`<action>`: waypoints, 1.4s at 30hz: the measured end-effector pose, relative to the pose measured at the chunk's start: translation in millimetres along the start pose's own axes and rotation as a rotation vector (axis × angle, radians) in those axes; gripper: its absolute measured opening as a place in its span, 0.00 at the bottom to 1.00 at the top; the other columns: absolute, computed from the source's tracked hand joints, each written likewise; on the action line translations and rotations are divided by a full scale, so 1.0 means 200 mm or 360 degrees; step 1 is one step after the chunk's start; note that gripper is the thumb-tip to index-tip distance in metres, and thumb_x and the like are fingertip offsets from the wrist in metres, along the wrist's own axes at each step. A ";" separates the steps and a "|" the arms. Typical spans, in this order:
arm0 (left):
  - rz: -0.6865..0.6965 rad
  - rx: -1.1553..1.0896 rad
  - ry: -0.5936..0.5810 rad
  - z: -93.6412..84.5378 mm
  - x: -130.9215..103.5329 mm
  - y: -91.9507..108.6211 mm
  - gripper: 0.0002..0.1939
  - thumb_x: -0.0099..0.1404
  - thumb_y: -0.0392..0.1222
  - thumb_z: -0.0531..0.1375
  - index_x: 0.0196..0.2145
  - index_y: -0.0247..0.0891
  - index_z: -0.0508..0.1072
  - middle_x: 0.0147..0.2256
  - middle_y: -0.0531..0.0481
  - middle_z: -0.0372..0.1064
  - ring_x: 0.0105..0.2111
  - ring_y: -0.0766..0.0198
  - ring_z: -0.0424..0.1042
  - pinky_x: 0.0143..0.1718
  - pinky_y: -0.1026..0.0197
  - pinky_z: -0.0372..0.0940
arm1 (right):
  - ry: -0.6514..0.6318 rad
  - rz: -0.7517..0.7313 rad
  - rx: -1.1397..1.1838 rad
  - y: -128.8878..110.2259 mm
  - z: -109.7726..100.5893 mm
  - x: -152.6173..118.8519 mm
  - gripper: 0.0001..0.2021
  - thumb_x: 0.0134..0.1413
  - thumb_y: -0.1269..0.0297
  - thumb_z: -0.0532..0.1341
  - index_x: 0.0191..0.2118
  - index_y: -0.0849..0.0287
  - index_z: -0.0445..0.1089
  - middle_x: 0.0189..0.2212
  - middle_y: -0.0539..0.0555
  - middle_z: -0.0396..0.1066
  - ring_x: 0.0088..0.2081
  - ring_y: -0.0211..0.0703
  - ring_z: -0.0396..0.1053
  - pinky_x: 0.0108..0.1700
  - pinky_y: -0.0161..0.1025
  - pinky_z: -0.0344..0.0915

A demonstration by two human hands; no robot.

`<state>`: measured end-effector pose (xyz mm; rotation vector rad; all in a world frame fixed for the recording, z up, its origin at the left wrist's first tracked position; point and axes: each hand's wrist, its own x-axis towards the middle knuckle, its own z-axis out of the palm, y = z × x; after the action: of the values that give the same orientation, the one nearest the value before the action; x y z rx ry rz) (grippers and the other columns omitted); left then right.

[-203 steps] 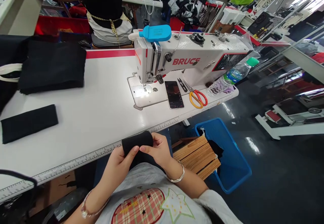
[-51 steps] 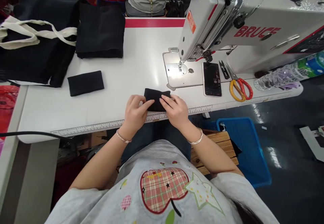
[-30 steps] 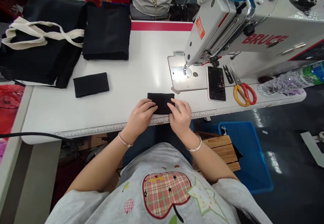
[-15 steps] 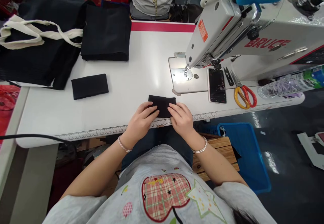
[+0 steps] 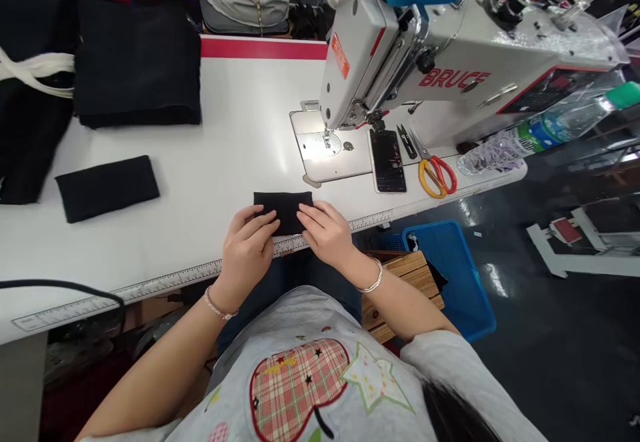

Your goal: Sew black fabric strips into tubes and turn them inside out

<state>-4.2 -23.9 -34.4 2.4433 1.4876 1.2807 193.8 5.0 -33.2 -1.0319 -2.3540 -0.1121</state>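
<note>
A small folded black cloth [image 5: 286,211] lies at the front edge of the white table, over the printed ruler strip. My left hand [image 5: 250,239] grips its left end, fingertips on top. At the right end my right hand [image 5: 326,230] does the same, fingers bent onto the fabric. Both thumbs are largely hidden. A second folded black piece [image 5: 108,187] rests flat on the table, apart from my left hand. Beyond the cloth stands the sewing machine, its metal needle plate [image 5: 327,149] set in the tabletop.
Stacked black fabric [image 5: 137,62] fills the back left. On the right are the sewing machine [image 5: 400,62], a phone [image 5: 388,162], thread snips [image 5: 407,142], scissors [image 5: 434,172] and a plastic bottle [image 5: 540,132]. A blue bin [image 5: 467,289] stands below, and a black cable [image 5: 60,285] crosses the left.
My view has turned to the right, so the table and machine appear farther left. Both hands keep their hold on the cloth, with little change in their fingers.
</note>
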 end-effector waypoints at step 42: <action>0.0335 0.0194 -0.0793 -0.12 0.05 -0.04 0.17 0.69 0.41 0.55 0.52 0.33 0.72 0.52 0.37 0.70 0.53 0.48 0.67 0.52 0.45 0.67 | -0.0126 -0.0223 -0.0012 0.05 -0.07 -0.03 0.20 0.64 0.53 0.57 0.48 0.64 0.74 0.53 0.64 0.72 0.58 0.59 0.65 0.58 0.56 0.64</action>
<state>-22.9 -22.3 -14.9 2.7728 1.2298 0.5333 210.2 3.6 -25.5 -0.8889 -2.4987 -0.1354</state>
